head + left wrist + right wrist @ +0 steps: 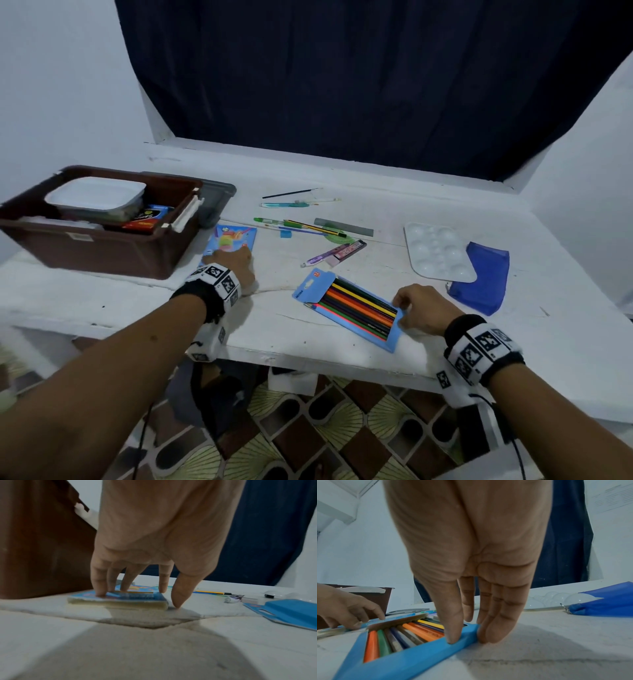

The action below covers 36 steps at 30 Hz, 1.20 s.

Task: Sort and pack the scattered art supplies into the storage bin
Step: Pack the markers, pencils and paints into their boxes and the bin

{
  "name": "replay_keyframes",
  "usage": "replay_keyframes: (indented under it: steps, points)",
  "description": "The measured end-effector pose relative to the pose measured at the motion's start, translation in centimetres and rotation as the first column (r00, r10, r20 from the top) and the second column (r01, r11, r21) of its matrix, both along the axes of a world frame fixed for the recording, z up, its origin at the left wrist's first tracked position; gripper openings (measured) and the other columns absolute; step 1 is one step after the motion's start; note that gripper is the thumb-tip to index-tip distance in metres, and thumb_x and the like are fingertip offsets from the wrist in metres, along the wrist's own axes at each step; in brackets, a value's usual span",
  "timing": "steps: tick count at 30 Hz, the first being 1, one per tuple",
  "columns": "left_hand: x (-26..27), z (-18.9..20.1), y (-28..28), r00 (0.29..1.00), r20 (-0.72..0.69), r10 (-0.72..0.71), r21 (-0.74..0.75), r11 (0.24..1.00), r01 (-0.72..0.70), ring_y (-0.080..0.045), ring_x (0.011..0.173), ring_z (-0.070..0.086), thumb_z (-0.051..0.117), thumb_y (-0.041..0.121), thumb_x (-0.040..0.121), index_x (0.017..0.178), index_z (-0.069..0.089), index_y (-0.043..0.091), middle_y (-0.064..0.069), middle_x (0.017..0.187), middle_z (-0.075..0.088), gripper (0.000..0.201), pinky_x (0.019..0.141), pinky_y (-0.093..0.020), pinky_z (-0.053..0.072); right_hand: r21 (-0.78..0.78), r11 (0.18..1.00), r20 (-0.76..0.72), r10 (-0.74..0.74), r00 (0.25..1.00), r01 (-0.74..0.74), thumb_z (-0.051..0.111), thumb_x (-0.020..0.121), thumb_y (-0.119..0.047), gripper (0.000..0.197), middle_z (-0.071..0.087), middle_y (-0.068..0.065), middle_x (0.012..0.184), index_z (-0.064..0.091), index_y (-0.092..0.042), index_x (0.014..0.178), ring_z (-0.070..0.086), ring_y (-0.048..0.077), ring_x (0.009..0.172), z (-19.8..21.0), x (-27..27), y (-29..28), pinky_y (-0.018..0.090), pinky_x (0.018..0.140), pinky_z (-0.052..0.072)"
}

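- Pickup step: left hand point(236, 263) presses straight fingers on the blue pad point(233, 238), just beside the brown bin point(102, 245).
- Right hand point(421, 310) pinches the pencil box point(349, 308) corner, box flat on the table point(291, 342).
- Next up, I'd guess: lift both, lay them flat in the bin.

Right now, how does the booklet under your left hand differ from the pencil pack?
The booklet is small, with a picture cover; the pencil pack is longer, its window showing coloured pencils. The booklet lies by the brown bin; the pencil pack lies farther from it. The left hand presses the booklet's cover; the right hand pinches the pencil pack's corner. Both are blue and lie flat.
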<state>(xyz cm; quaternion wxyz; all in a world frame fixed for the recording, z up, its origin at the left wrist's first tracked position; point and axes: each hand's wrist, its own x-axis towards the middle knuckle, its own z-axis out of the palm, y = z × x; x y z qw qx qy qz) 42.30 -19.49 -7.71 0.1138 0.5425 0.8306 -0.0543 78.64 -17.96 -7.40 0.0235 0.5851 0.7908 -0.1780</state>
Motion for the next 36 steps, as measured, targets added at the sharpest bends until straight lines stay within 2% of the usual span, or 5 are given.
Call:
replay_keyframes:
  steps: [6, 11, 20, 24, 36]
  points:
    - [1.3, 1.8, -1.9, 0.966, 0.046, -0.255, -0.066, 0.964, 0.258, -0.027, 0.127, 0.048, 0.046, 0.028, 0.097, 0.136, 0.05, 0.024, -0.005, 0.143, 0.048, 0.04, 0.101, -0.036, 0.04, -0.013, 0.998, -0.043, 0.061, 0.997, -0.061, 0.071, 0.082, -0.01, 0.048, 0.058, 0.0, 0.109, 0.059, -0.023, 0.127, 0.053, 0.013, 0.094, 0.0, 0.4, -0.5, 0.025, 0.082, 0.043]
    - [2.3, 3.3, -3.3, 0.715, 0.616, -0.33, 0.023, 0.915, 0.403, -0.023, 0.088, 0.069, 0.053, 0.0, 0.092, 0.128, 0.06, 0.012, -0.015, 0.101, 0.071, 0.039, 0.075, -0.033, 0.056, -0.017, 0.997, -0.062, 0.071, 0.996, -0.072, 0.069, 0.086, -0.016, 0.049, 0.059, 0.003, 0.124, 0.058, -0.03, 0.132, 0.053, 0.012, 0.101, -0.2, 2.4, -2.3, 0.022, 0.083, 0.04]
    - [5.5, 2.0, -3.9, 0.643, 0.147, -0.752, -0.249, 0.601, 0.76, -0.023, 0.148, -0.014, 0.077, 0.026, 0.077, 0.152, 0.007, 0.046, 0.007, 0.162, -0.007, 0.104, 0.112, -0.068, 0.012, 0.044, 0.995, -0.08, -0.088, 0.993, 0.092, 0.067, 0.09, -0.036, 0.05, 0.061, 0.005, 0.124, 0.057, -0.018, 0.135, 0.056, 0.018, 0.11, -1.5, 3.1, -7.9, 0.021, 0.079, 0.034]
    - [8.4, 1.0, -3.9, 0.576, 0.064, -0.815, -0.336, 0.526, 0.781, -0.024, 0.15, -0.006, 0.081, 0.038, 0.074, 0.153, 0.001, 0.04, 0.003, 0.163, -0.004, 0.112, 0.109, -0.07, 0.016, 0.103, 0.979, -0.157, -0.159, 0.975, 0.176, 0.068, 0.087, -0.045, 0.046, 0.067, 0.007, 0.113, 0.067, -0.012, 0.119, 0.06, 0.023, 0.102, -2.5, 1.1, -10.2, 0.029, 0.081, 0.042]
    - [11.7, -0.4, -5.5, 0.79, 0.092, -0.607, -0.07, 0.787, 0.613, -0.021, 0.115, 0.043, 0.076, 0.069, 0.061, 0.145, 0.033, 0.027, -0.003, 0.123, 0.046, 0.104, 0.093, -0.038, 0.045, 0.122, 0.96, -0.382, -0.188, 0.905, 0.25, 0.068, 0.086, -0.043, 0.035, 0.044, -0.007, 0.063, 0.048, -0.014, 0.081, 0.039, 0.004, 0.056, -3.2, -2.5, -10.9, 0.023, 0.048, 0.023]
